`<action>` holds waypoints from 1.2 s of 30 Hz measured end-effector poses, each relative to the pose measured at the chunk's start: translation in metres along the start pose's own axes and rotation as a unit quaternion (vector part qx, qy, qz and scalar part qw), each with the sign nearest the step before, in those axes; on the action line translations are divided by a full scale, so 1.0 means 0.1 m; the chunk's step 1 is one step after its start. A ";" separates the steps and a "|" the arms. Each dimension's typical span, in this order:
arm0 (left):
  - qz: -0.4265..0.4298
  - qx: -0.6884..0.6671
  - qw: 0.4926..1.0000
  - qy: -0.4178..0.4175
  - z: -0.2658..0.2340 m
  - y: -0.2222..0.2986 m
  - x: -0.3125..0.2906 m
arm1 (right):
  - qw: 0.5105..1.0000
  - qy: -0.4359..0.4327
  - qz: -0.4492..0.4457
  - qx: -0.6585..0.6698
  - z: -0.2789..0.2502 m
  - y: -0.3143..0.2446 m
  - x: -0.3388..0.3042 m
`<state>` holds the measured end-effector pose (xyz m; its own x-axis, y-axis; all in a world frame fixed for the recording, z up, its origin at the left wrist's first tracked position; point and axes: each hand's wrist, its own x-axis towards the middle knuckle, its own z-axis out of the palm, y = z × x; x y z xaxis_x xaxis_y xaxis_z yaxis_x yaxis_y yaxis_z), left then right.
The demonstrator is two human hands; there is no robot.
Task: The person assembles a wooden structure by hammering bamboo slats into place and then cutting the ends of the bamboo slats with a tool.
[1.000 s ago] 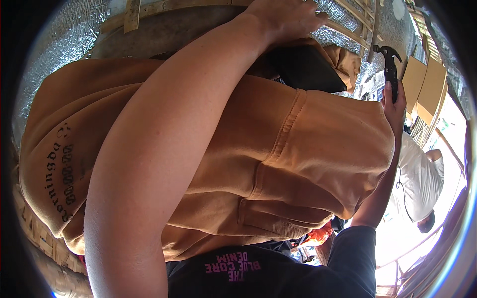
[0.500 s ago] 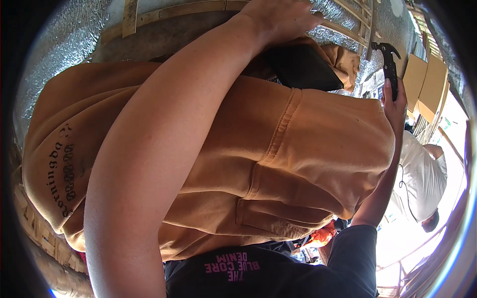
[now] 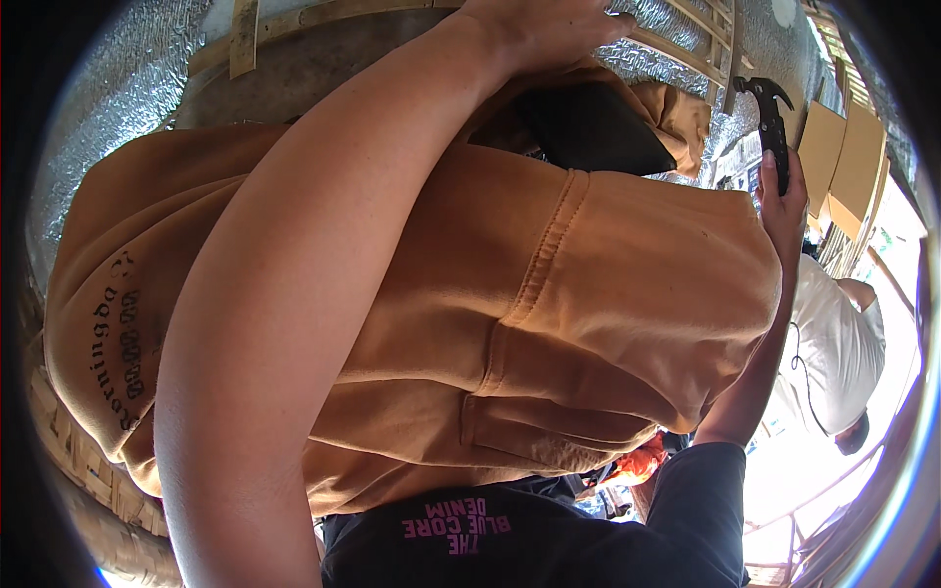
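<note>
My left hand (image 3: 554, 34) is up at the top edge beside a bamboo slat (image 3: 676, 54), partly cut off by the frame. Its fingers are curled, and whatever they hold is hidden. At the right, my right hand (image 3: 782, 186) is closed around the handle of a black claw hammer (image 3: 771, 120), whose head points up. A brown sweatshirt (image 3: 627, 255) with dark lettering spreads between my arms and partly covers my right forearm. Near my left hand, a flat black piece (image 3: 598, 127) lies against the sweatshirt's folds.
Silvery foil sheeting (image 3: 137, 78) lines the surface behind the bamboo. Past the hammer stand cardboard pieces (image 3: 853, 162). Another person in a pale shirt (image 3: 833, 343) bends at the far right. Woven bamboo (image 3: 98, 480) runs along the lower left; something orange (image 3: 642, 463) shows below the sweatshirt.
My left forearm and hand have shifted slightly left and up in the picture. The hammer has moved very little, its hold unchanged.
</note>
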<state>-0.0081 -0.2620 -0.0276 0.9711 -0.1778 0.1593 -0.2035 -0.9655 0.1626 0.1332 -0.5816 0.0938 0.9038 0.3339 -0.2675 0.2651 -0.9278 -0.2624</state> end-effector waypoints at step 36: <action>0.059 0.109 0.989 0.076 -0.18 0.06 0.11 | 0.996 0.006 -0.076 -0.041 0.15 0.34 -0.04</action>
<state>-0.0007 -0.2665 -0.0073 0.9084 -0.2772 0.3129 -0.2666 -0.9607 -0.0773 0.1335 -0.6116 0.0718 0.8556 0.4690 -0.2188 0.4243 -0.8778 -0.2225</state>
